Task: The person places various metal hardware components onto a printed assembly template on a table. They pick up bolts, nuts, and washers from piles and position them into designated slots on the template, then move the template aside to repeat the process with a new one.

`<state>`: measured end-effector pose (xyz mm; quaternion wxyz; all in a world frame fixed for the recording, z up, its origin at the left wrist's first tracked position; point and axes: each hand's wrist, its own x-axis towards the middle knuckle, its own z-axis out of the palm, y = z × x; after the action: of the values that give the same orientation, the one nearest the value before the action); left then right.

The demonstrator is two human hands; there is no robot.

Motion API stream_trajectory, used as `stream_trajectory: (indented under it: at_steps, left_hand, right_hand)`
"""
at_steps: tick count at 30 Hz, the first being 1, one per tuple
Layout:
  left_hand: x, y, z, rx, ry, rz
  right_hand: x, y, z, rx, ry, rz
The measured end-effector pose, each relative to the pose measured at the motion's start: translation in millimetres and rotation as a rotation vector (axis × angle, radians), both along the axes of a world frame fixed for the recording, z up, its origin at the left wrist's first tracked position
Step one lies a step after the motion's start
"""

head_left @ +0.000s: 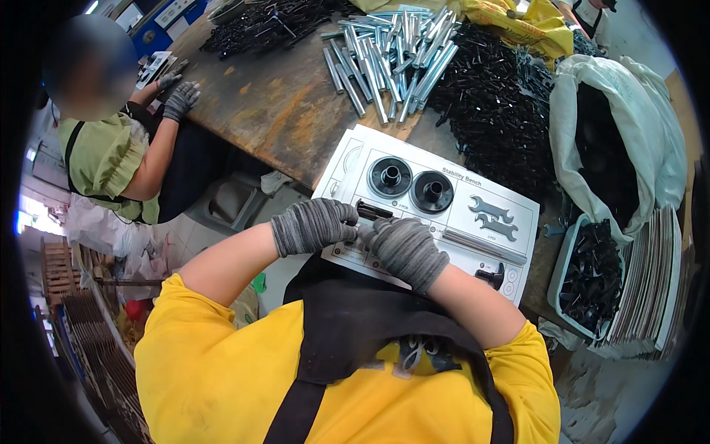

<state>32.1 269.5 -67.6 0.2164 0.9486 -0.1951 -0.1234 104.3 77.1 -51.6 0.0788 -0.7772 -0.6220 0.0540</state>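
Both my hands wear grey knit gloves and meet over the near left part of a white printed board [522, 222]. My left hand [314, 226] has curled fingers beside a slim black part [373, 210]. Close by, my right hand [405, 250] is bent inward with its fingertips pressed together. Whatever lies between the fingers is hidden. Farther up the board sit two black round flanged pieces, a left one [390, 177] and a right one [432, 192]. To their right lie two open-end wrenches [494, 219], silver tubes [484, 246] and a black fitting [490, 277].
Silver metal tubes [392, 63] are heaped on the worn wooden table [251, 103]. Black bolt-like parts [492, 103] pile beside them. At right are a white sack [665, 133], a bin of black parts [592, 277] and stacked cardboard [645, 288]. A gloved co-worker [111, 159] sits at left.
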Motion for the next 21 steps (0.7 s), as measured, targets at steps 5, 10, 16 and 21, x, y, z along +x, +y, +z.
stream_trajectory:
  at_steps: [5,10,16,21]
  left_hand:
    - [-11.1,-0.1,-0.7,-0.345,-0.061,0.065]
    - [-16.8,-11.2,-6.1,-0.370,-0.129,0.114]
    - [-20.0,-16.7,-14.3,-0.389,-0.170,0.147]
    - [-23.5,-14.9,-6.7,-0.303,-0.122,0.253]
  right_hand:
    - [7.1,-9.4,-4.7,-0.041,0.526,-0.185]
    - [-7.5,-12.7,4.1,-0.196,0.335,-0.285]
    - [-14.2,-13.2,-19.0,0.008,0.156,-0.232]
    - [-16.8,-12.1,-25.2,0.054,0.118,-0.199]
